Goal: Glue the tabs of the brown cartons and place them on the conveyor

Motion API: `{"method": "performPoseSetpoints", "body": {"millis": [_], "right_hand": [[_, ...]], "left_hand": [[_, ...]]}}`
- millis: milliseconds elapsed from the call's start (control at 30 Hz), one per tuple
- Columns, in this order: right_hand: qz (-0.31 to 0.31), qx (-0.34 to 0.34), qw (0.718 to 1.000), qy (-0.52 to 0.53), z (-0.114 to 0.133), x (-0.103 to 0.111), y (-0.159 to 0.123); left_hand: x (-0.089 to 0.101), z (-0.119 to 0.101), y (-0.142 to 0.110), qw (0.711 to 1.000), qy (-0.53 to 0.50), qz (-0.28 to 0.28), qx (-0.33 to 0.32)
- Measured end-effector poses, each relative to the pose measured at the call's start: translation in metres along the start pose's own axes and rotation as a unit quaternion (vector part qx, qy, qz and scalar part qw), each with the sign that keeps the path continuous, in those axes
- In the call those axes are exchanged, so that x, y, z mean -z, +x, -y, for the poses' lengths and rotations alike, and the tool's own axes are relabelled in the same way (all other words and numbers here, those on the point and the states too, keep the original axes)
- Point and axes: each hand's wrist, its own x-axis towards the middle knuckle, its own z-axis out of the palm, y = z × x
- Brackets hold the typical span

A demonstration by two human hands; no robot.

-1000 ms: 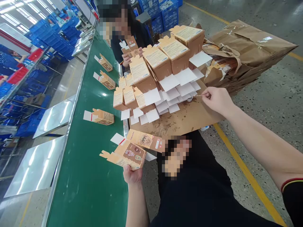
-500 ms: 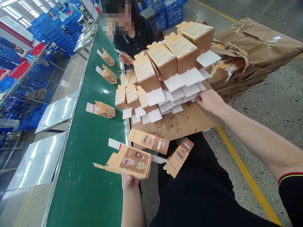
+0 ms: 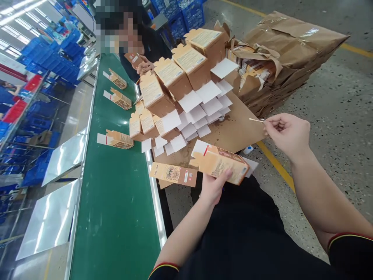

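My left hand (image 3: pixel 213 187) grips a tan printed carton (image 3: pixel 223 165) from below, with the thumb on its side. White flaps stick out at both of the carton's ends. My right hand (image 3: pixel 287 132) is closed in a pinch on a thin cotton swab (image 3: pixel 256 119), its pale tip pointing left, above the cardboard's right edge. To the left of the held carton lies a flat folded carton (image 3: pixel 173 174) printed with a cartoon figure, across the table edge. Beyond are stacked cartons (image 3: pixel 171 79) with white flaps facing me.
Stacked cartons stand on a cardboard sheet (image 3: pixel 244 130) with wet-looking spots and a small clear item (image 3: pixel 222 117). Several cartons rest on the green conveyor belt (image 3: pixel 116 202). Across from me a person holds a carton (image 3: pixel 134 60). Brown paper-wrapped bundles (image 3: pixel 285 50) lie at right.
My left hand has swung the carton right, from over the belt to over my lap, and turned it. My right hand has drawn back from the stack, the cotton swab now visible.
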Motion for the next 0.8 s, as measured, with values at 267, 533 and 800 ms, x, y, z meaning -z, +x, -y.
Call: {"method": "performPoseSetpoints", "body": {"millis": [267,533,800], "right_hand": [[0.051,-0.034,0.997,0.042,-0.024,0.012,-0.045],[0.241,0.019,0.968,0.071,-0.012,-0.057,-0.101],[0.293,0.047,0.954,0.047,-0.025,-0.075,-0.101]], "left_hand": [[0.049,0.017,0.036,0.969,0.053,-0.203,-0.127],[0.077,0.005,0.053,0.952,0.077,-0.241,-0.173],[0.077,0.012,0.05,0.952,0.081,-0.244,-0.167]]}}
